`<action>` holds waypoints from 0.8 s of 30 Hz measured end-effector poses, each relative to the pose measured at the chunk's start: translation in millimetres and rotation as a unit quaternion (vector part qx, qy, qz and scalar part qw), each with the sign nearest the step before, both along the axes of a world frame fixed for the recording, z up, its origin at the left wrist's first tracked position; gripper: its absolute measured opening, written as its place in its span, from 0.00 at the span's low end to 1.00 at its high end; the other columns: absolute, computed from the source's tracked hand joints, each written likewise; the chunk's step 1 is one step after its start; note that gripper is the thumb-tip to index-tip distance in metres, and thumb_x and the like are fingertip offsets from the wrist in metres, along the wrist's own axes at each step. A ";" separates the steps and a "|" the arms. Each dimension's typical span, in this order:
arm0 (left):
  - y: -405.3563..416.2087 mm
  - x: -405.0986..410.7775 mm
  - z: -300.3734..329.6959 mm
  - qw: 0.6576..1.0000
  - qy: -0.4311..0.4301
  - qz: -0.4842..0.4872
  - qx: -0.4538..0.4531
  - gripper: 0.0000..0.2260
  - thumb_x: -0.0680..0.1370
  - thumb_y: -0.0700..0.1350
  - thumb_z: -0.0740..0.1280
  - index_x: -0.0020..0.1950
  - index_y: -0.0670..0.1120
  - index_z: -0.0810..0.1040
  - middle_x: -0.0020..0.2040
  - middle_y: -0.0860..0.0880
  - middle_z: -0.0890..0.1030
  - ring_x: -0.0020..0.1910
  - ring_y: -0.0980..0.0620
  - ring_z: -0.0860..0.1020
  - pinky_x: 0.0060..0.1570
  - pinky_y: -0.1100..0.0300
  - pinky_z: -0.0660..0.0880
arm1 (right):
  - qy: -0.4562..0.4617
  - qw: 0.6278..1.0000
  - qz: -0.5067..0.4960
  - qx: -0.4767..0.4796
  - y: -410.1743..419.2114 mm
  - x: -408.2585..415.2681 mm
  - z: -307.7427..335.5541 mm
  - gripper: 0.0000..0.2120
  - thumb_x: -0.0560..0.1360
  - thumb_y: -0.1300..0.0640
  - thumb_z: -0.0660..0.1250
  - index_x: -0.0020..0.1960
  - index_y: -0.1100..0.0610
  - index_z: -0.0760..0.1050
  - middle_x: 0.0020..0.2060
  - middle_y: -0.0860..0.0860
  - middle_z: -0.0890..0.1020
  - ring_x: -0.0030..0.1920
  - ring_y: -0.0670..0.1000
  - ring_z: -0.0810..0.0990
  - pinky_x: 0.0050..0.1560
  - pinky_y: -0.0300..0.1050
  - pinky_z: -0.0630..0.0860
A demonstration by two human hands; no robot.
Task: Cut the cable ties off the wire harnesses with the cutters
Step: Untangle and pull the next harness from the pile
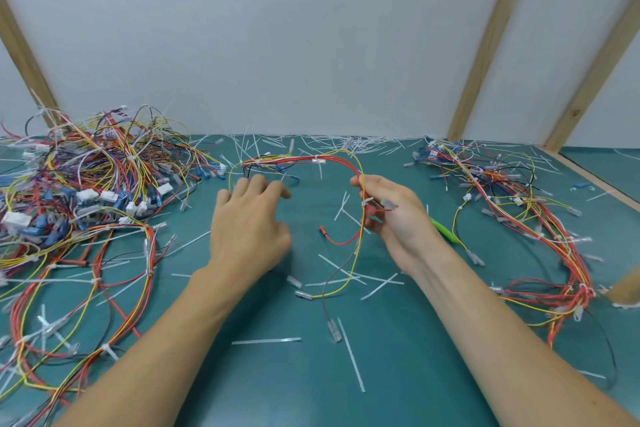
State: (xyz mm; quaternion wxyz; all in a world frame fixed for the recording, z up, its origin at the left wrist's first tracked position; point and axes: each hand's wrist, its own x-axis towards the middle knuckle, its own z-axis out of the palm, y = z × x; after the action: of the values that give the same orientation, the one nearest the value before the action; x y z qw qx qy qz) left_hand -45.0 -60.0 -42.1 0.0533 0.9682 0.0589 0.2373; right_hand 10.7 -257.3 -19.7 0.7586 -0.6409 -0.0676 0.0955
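Observation:
A wire harness (332, 160) of red, yellow and white wires loops across the middle of the green mat, with white cable ties (319, 161) still around it. My right hand (391, 215) grips the right side of this loop, fingers curled round the wires near a tie (366, 202). My left hand (249, 218) hovers palm down with relaxed, spread fingers just below the loop's left end, holding nothing. The cutters' green handle (445, 229) lies on the mat behind my right hand, mostly hidden.
A big tangled pile of harnesses (86, 177) fills the left of the mat (277, 374). Another pile (519, 204) lies to the right. Cut white tie pieces (351, 354) litter the mat. A white wall with wooden battens stands behind.

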 end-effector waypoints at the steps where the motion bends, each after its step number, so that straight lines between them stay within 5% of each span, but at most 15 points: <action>1: -5.9 -1.6 1.5 0.996 -0.054 -0.054 -0.035 0.17 0.68 0.44 0.67 0.56 0.54 0.79 0.50 0.55 0.79 0.52 0.50 0.75 0.49 0.54 0.63 | -0.001 1.000 -0.002 0.005 1.0 -0.1 -0.7 0.08 0.83 0.58 0.64 0.50 0.55 0.82 0.32 0.47 0.71 0.28 0.43 0.67 0.33 0.36 0.67; 6: -37.8 -11.6 -2.4 0.920 0.042 -0.263 -0.286 0.07 0.79 0.48 0.65 0.51 0.53 0.82 0.40 0.56 0.84 0.32 0.55 0.76 0.38 0.60 0.73 | -0.015 1.000 0.003 0.026 5.3 -2.2 -3.6 0.08 0.83 0.61 0.64 0.50 0.56 0.81 0.28 0.45 0.74 0.27 0.44 0.70 0.32 0.36 0.75; 11: -33.9 -3.0 -5.2 0.878 0.031 -0.260 -0.400 0.05 0.79 0.43 0.71 0.46 0.44 0.85 0.33 0.51 0.82 0.28 0.52 0.72 0.32 0.64 0.68 | 0.012 0.997 0.030 0.076 4.8 0.2 -4.7 0.07 0.83 0.61 0.64 0.55 0.56 0.81 0.43 0.50 0.81 0.34 0.46 0.79 0.38 0.40 0.81; 14: -27.0 -1.0 0.0 0.789 -0.001 -0.231 -0.569 0.06 0.79 0.41 0.70 0.46 0.39 0.83 0.34 0.49 0.82 0.28 0.53 0.77 0.29 0.64 0.71 | 0.003 0.996 0.072 0.054 3.3 1.1 -4.2 0.10 0.82 0.61 0.65 0.62 0.55 0.81 0.49 0.49 0.85 0.42 0.47 0.81 0.44 0.42 0.80; 19: -11.6 1.8 9.9 0.610 -0.009 -0.187 -0.770 0.06 0.74 0.48 0.71 0.47 0.47 0.81 0.40 0.49 0.85 0.36 0.54 0.84 0.33 0.65 0.77 | -0.028 0.973 0.210 -0.091 3.9 -6.2 -8.2 0.13 0.81 0.49 0.67 0.62 0.51 0.82 0.56 0.50 0.87 0.53 0.50 0.86 0.55 0.46 0.81; 21: -8.9 3.2 9.1 0.598 0.005 -0.182 -0.781 0.04 0.76 0.47 0.70 0.47 0.48 0.80 0.41 0.49 0.85 0.36 0.53 0.84 0.32 0.64 0.78 | -0.017 0.961 0.257 -0.103 6.3 -11.0 -8.2 0.11 0.81 0.47 0.68 0.57 0.49 0.85 0.50 0.51 0.87 0.44 0.50 0.86 0.50 0.44 0.82; 24: -6.5 3.2 7.1 0.659 0.015 -0.159 -0.735 0.04 0.79 0.47 0.69 0.50 0.48 0.80 0.44 0.48 0.86 0.34 0.52 0.82 0.28 0.62 0.73 | -0.014 0.956 0.269 -0.117 5.6 -12.7 -6.5 0.08 0.81 0.51 0.69 0.52 0.52 0.86 0.38 0.51 0.84 0.30 0.47 0.79 0.35 0.41 0.80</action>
State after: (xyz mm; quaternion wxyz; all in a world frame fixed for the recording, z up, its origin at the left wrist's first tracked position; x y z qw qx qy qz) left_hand -41.8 -66.5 -35.0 0.7833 0.6121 0.0600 0.0904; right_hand -2.0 -251.8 -26.1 0.6238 -0.6846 -0.2365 0.2937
